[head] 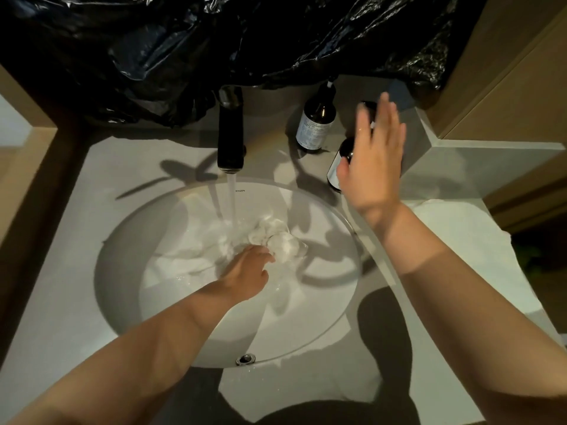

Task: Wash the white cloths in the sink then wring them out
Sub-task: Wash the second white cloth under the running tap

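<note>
Pouring from the black cylindrical tap [230, 139], a steady stream of water [232, 200] lands on the bunched white cloths [276, 237], which lie crumpled and soaked in the bottom of the round white ceramic sink [322, 302], partly spread flat toward the left of the bowl. The left hand [245, 271] rests on the near edge of the bundle, its fingers fairly straight and close together, pressing the fabric down rather than clearly pinching it. The right hand [372, 161] hangs above the grey stone desk [61, 302], its fingers extended and nearly side by side, holding nothing. It hovers in front of a dark brown pump bottle [340, 161], and whether it touches the pump cannot be told. A second brown glass bottle with a pale label [314, 124] stands just beside it, and crumpled black plastic sheeting [184, 41] covers the wall behind.

Washing seems under way and wringing is not yet begun. Wet, the cloths will likely be limp, heavier than they look and a little slippery, especially once soaped. They should bunch easily and will not hold a shape. For wringing, gathering the whole mass into a rope and gripping it at both ends looks soundest, since a loose corner would only stretch and drip.
</note>
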Action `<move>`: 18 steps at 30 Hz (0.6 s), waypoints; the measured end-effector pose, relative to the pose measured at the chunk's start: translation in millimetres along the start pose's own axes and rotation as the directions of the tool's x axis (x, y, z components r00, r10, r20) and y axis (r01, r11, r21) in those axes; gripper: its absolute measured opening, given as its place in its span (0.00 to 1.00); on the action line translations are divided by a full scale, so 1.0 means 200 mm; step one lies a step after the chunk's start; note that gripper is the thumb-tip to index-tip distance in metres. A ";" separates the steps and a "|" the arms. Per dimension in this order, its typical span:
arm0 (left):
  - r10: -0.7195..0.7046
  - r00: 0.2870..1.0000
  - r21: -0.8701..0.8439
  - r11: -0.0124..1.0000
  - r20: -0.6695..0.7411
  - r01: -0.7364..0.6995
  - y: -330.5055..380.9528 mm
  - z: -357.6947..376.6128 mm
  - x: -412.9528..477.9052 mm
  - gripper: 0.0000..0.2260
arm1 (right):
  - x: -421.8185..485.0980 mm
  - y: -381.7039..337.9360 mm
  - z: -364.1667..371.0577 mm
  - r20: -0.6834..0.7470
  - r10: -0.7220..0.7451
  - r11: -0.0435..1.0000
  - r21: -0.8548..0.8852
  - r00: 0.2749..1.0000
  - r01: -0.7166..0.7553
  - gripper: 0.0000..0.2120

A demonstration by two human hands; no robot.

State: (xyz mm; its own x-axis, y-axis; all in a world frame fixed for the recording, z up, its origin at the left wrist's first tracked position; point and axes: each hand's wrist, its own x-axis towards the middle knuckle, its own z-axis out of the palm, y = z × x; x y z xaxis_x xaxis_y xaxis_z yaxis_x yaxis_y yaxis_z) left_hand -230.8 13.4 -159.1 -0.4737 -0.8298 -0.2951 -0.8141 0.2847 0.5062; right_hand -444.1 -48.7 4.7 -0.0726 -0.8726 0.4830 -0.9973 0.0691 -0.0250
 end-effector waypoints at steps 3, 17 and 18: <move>0.019 0.997 0.004 1.000 -0.074 -0.018 -0.07 -0.04 -0.06 0.15 | -0.12 -0.08 0.06 0.176 -0.151 0.987 -0.035 0.973 0.159 0.36; -0.419 0.907 0.290 0.875 0.049 0.388 -0.41 -0.04 -0.12 0.51 | -0.63 -0.42 0.72 0.849 -0.243 0.897 0.013 0.469 0.441 0.53; -0.415 0.909 0.288 0.876 0.042 0.386 -0.41 -0.02 -0.10 0.50 | -0.63 -0.42 0.75 0.829 -0.268 0.896 0.027 0.491 0.443 0.54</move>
State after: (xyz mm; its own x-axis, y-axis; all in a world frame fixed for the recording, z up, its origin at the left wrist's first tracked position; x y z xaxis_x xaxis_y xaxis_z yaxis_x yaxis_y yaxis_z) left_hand -154.2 5.5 -191.7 -0.1074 -0.8520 -0.5125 -0.9931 0.0675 0.0959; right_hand -352.6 -17.2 -185.1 0.2216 -0.8476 -0.4822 -0.9260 -0.3380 0.1684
